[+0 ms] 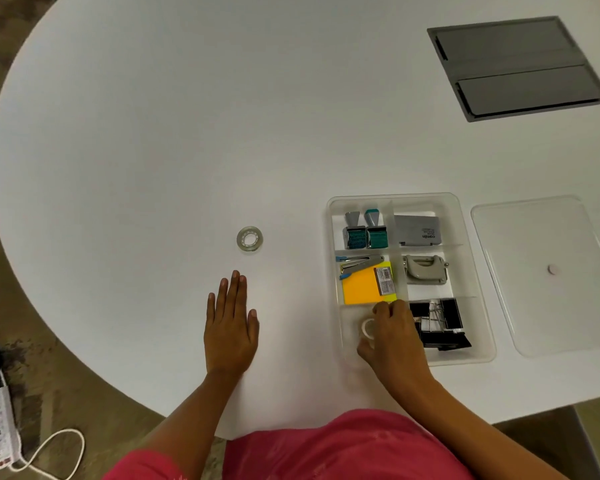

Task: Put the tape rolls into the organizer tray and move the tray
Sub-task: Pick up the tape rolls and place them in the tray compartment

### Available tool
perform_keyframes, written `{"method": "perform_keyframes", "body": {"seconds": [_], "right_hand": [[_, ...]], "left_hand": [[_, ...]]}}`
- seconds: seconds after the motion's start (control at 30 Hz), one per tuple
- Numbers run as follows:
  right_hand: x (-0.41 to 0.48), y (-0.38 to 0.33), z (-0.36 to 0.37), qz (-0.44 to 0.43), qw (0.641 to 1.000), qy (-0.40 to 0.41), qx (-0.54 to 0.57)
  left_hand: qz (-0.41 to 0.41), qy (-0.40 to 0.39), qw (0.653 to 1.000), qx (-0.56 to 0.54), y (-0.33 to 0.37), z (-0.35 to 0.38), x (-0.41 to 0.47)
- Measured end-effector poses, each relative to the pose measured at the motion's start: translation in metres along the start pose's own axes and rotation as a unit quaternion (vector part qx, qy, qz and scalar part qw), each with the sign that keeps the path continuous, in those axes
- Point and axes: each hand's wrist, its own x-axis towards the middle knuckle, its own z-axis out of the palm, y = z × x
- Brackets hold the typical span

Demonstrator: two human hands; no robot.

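Observation:
A clear organizer tray [465, 237] sits on the white table at the right. My right hand [392, 337] is inside its near-left compartment, fingers closed around a small white tape roll [368, 328]. A second, clear tape roll [249, 238] lies flat on the table to the left of the tray. My left hand [231, 327] rests flat on the table, fingers together, just below that roll and apart from it.
The tray holds two stamps [365, 230], a grey box [417, 231], a stapler with orange sticky notes [364, 282], a hole punch [425, 269] and black binder clips [442, 322]. A clear lid [541, 271] lies right of the tray. A grey floor-box panel [518, 67] sits far right.

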Motion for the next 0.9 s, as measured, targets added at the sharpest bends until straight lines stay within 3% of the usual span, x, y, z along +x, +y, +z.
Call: {"method": "perform_keyframes", "body": {"seconds": [0.33, 0.6, 0.8, 0.9], "right_hand": [[0.001, 0.001, 0.009, -0.065, 0.998, 0.019, -0.015], [0.036, -0.037, -0.009, -0.149, 0.984, 0.079, 0.064], [0.093, -0.1, 0.002, -0.254, 0.963, 0.009, 0.091], [0.118, -0.129, 0.011, -0.263, 0.961, -0.047, 0.073]], "left_hand": [[-0.002, -0.001, 1.0, -0.002, 0.0, 0.0, 0.0], [-0.003, 0.001, 1.0, -0.007, 0.0, -0.001, 0.001], [-0.007, -0.01, 1.0, 0.007, 0.0, 0.0, 0.001], [-0.01, -0.013, 1.0, 0.006, 0.0, 0.0, 0.001]]}}
